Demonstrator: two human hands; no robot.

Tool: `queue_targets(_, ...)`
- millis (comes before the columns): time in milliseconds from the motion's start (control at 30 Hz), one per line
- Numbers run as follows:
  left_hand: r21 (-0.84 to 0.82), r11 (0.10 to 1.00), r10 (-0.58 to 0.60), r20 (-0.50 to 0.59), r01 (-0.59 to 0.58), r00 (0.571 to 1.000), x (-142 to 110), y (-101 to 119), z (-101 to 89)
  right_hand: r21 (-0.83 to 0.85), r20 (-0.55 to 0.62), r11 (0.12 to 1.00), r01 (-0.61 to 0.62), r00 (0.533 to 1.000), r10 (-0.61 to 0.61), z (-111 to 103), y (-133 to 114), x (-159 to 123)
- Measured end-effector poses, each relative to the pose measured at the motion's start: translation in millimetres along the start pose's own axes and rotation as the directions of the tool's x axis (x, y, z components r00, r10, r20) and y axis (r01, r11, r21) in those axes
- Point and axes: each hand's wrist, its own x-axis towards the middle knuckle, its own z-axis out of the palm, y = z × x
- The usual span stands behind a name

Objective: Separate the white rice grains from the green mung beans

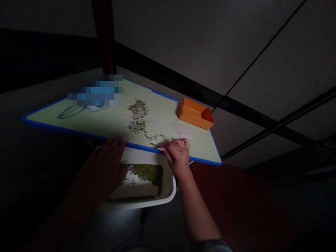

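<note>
My right hand rests at the near edge of a pale green table with a blue rim, fingers curled and pinched close to a few green beans by the edge. A mixed heap of green beans and white grains lies further in. My left hand grips the rim of a white tray held below the table edge, thumb inside it. The tray holds several green beans. A small pile of white grains lies near an orange box.
A blurred blue patch covers something at the table's far left, with a white object and a loop of cord below it. Tiled floor with dark seams surrounds the table; a dark post stands behind it.
</note>
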Motion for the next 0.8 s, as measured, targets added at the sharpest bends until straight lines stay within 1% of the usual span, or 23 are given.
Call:
queue_targets(133, 0.013, 1.000, 0.005, 0.000, -0.005, 1.000, 1, 1, -0.7, 0.056, 0.063, 0.998, -0.011, 0.998, 0.008, -3, -2, 2)
queue_targets(233, 0.014, 1.000, -0.004, 0.016, 0.004, 1.000, 2, 2, -1.6, 0.115, 0.044, 0.993, -0.018, 0.999, 0.013, -5, -3, 1)
queue_targets(300, 0.005, 1.000, -0.010, 0.023, 0.010, 1.000, 2, 2, -1.7, 0.124, 0.025, 0.992, -0.031, 0.999, 0.028, -7, -3, 1)
queue_targets(433, 0.002, 1.000, -0.011, 0.020, 0.011, 1.000, 3, 3, -1.9, 0.046, 0.030, 0.997, -0.056, 0.998, 0.055, -11, 0, -1)
queue_targets(633, -0.009, 1.000, -0.006, 0.015, 0.006, 1.000, 2, 3, -3.6, -0.040, 0.037, 0.999, 0.015, 0.999, -0.014, -13, 3, -4)
queue_targets(700, -0.009, 1.000, 0.003, 0.008, -0.003, 1.000, 2, 1, -2.1, -0.071, 0.022, 0.997, 0.019, 1.000, -0.018, -12, 4, -5)
queue_targets(800, -0.013, 1.000, 0.004, 0.005, -0.004, 1.000, 1, -1, 1.8, -0.120, 0.019, 0.993, -0.005, 1.000, 0.007, -10, 6, -6)
